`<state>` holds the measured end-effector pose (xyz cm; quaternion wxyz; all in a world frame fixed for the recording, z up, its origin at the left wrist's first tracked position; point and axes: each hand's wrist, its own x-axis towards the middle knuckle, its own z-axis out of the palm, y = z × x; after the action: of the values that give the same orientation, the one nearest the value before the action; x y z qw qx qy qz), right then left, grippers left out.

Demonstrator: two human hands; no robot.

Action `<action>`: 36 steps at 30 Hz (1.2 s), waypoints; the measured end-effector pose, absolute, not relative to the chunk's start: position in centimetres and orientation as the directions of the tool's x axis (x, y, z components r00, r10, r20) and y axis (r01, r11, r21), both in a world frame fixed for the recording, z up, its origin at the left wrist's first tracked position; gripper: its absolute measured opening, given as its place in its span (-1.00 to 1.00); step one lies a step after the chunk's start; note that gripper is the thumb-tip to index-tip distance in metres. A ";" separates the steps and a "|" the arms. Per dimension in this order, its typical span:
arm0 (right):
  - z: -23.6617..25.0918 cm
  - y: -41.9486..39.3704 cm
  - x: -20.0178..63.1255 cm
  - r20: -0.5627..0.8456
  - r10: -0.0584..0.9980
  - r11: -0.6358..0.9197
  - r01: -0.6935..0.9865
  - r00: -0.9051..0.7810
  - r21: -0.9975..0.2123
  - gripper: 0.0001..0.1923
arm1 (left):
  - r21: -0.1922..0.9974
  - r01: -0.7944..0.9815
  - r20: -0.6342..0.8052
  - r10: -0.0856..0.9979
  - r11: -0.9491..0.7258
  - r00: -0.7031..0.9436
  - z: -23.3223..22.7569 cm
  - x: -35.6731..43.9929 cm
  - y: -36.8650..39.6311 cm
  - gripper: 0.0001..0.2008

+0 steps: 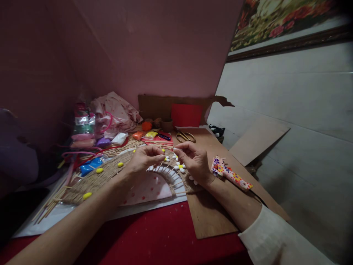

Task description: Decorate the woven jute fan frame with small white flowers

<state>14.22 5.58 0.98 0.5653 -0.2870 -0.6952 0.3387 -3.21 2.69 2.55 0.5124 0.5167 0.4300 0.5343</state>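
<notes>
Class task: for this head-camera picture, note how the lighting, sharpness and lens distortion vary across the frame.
Head view: dim, warm light, brightest on the left hand, the right hand and the arch-shaped woven straw piece with small white petals; the left edge and corners fall into dark shadow; straight wall lines bow from wide-angle distortion; the framed flower painting looks soft; no strong glare.

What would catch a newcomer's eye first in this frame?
Two bare hands meet at the middle of the table: the left hand and right hand work with pinched fingers over small white-petalled, yellow-centred flowers on an arched woven straw and stick piece. Just right of the right hand lies a flower-patterned glue gun on a brown board. Gold-handled scissors lie farther back, before a red card.
</notes>
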 end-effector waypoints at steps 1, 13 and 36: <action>0.9 5.6 14.2 0.590 0.782 0.604 0.013 -0.201 -0.797 -0.85 | 0.989 -0.100 0.111 0.992 -0.105 0.062 2.5 -3.2 2.7 -0.81; 0.3 5.7 13.9 0.581 0.749 0.606 -0.024 -0.320 -0.795 -0.86 | 0.985 -0.109 0.148 0.983 -0.136 0.107 2.4 -3.1 2.7 -0.80; 0.3 5.4 14.1 0.589 0.702 0.667 0.080 -0.400 -0.740 -0.88 | 0.973 -0.206 0.132 0.984 -0.105 0.121 2.5 -2.4 2.3 -0.84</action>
<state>14.07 5.37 0.32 0.4858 -0.2530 -0.7731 0.3198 -2.44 2.31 2.46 0.5490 0.5091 0.3819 0.5418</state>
